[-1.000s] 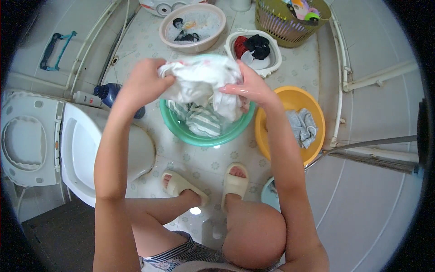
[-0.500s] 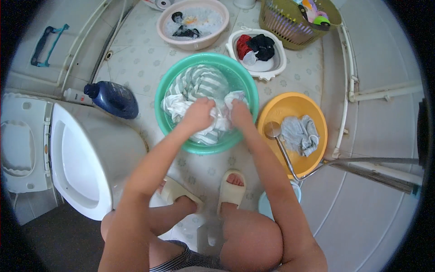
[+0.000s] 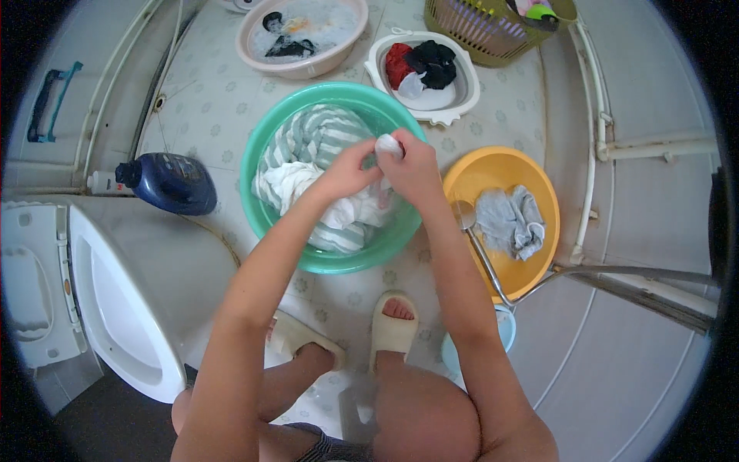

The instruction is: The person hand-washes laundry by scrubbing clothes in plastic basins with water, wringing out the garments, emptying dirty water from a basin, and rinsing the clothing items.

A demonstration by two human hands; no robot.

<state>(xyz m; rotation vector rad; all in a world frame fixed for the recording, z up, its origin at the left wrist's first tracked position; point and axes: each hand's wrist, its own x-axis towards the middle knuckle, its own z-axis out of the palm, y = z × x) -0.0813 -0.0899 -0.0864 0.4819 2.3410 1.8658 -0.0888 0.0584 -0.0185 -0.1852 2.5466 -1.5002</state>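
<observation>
A green basin (image 3: 329, 264) of water stands on the floor before me, with a green-and-white striped cloth (image 3: 325, 129) soaking in it. Over its right half, my two hands are close together and closed on a white cloth (image 3: 296, 183). My right hand (image 3: 413, 171) grips a bunched end that pokes out above its fingers. Beside it, my left hand (image 3: 348, 171) pinches the cloth, its fingertips partly hidden. The rest of the white cloth lies wet over the striped one.
A yellow basin (image 3: 545, 192) at the right holds a grey cloth (image 3: 508, 223) and a shower head (image 3: 463, 212). Farther off are a pink basin (image 3: 245, 46), a white basin (image 3: 469, 100) and an olive basket (image 3: 477, 35). A blue bottle (image 3: 177, 183) and toilet (image 3: 127, 308) stand left.
My hands have come together and risen slightly, bunching the white cloth's end between them. The view has shifted a little, moving the basins left in the picture.
</observation>
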